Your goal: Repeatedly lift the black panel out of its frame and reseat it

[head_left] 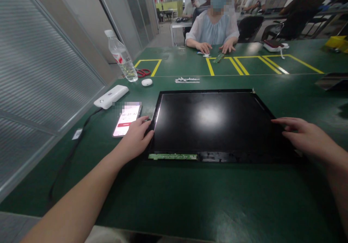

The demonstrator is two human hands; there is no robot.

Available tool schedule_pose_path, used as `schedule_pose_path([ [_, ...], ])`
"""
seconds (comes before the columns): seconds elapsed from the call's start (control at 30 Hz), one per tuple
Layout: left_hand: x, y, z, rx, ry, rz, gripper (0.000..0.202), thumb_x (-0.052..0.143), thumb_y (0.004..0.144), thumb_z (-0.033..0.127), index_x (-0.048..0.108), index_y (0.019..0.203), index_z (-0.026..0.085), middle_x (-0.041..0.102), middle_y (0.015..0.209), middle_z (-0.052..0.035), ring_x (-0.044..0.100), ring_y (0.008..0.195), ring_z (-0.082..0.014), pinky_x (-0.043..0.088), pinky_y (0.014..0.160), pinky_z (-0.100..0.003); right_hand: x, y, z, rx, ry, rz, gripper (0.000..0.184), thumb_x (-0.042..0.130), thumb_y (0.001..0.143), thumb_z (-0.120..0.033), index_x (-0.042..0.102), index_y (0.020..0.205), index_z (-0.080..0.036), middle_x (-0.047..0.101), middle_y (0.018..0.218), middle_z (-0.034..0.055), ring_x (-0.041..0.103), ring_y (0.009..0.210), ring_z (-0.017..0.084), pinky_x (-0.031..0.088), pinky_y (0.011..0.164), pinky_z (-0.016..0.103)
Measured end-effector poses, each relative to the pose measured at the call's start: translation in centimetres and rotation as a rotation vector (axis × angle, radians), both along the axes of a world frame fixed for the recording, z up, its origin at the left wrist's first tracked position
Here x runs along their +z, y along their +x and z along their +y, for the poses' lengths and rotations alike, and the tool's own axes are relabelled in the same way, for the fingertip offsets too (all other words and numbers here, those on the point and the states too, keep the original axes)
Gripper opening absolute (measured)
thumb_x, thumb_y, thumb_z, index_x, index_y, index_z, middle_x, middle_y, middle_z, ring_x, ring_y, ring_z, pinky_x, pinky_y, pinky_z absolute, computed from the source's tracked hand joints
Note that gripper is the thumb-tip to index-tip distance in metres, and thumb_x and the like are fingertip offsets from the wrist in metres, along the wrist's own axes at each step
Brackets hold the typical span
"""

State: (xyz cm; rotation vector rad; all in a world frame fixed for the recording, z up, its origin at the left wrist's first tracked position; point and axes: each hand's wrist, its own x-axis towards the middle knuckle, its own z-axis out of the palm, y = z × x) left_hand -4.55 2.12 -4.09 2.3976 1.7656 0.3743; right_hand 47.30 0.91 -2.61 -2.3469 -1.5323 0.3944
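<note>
A black flat display panel (212, 123) lies screen up on the green table in front of me, with a bright reflection in its middle. Along its near edge, at the left, runs a narrow green circuit board (173, 156). My left hand (138, 134) holds the panel's left edge, its thumb and fingers against the frame. At the opposite side my right hand (306, 132) grips the right edge with fingertips and thumb; the index finger is fairly straight. A phone (127, 119) with a lit timer screen lies right beside my left hand.
Left of the panel are a water bottle (122, 56), red-handled scissors (144, 73), a white earbud case (147, 82) and a white power strip (111, 96) with a black cable. White strips (187, 80) lie beyond the panel. A masked co-worker (213, 29) sits opposite, hands near a small green board.
</note>
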Motion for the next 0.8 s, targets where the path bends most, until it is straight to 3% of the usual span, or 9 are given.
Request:
schedule_pose_path([
  [0.4,0.7,0.4,-0.1,0.027,-0.049,-0.048,0.049,0.047,0.093,0.037,0.07,0.128,0.011,0.06,0.148,-0.0239,0.054,0.138,-0.0419,0.041,0.115,-0.064,-0.3,0.0,-0.1,-0.141,-0.007,0.204,0.054,0.056,0.054,-0.024,0.076,0.104,-0.024,0.063,0.086,0.0064,0.06,0.075,0.023,0.048,0.065,0.035],
  [0.53,0.7,0.6,-0.2,0.033,-0.042,-0.028,0.053,0.045,0.093,0.036,0.069,0.13,0.007,0.06,0.147,-0.0257,0.055,0.137,-0.0416,0.041,0.116,-0.062,0.0,-0.7,-0.1,-0.179,-0.002,0.246,0.056,0.056,0.055,-0.021,0.076,0.106,-0.023,0.063,0.085,0.0066,0.06,0.074,0.023,0.047,0.063,0.035],
  [0.67,0.6,0.7,-0.2,0.03,-0.028,-0.008,0.054,0.045,0.093,0.035,0.068,0.13,0.002,0.061,0.145,-0.0282,0.055,0.137,-0.042,0.041,0.116,-0.06,-0.5,-0.3,-0.1,-0.218,0.004,0.284,0.056,0.057,0.055,-0.018,0.076,0.107,-0.024,0.064,0.091,0.0073,0.06,0.079,0.021,0.048,0.068,0.034],
  [0.8,0.7,0.8,-0.2,0.022,-0.019,-0.031,0.049,0.047,0.093,0.033,0.069,0.129,0.007,0.062,0.144,-0.0257,0.056,0.135,-0.043,0.042,0.115,-0.064,-1.2,0.3,-0.1,-0.211,0.028,0.348,0.056,0.058,0.054,-0.019,0.076,0.107,-0.024,0.064,0.091,0.0078,0.06,0.079,0.022,0.047,0.062,0.032],
])
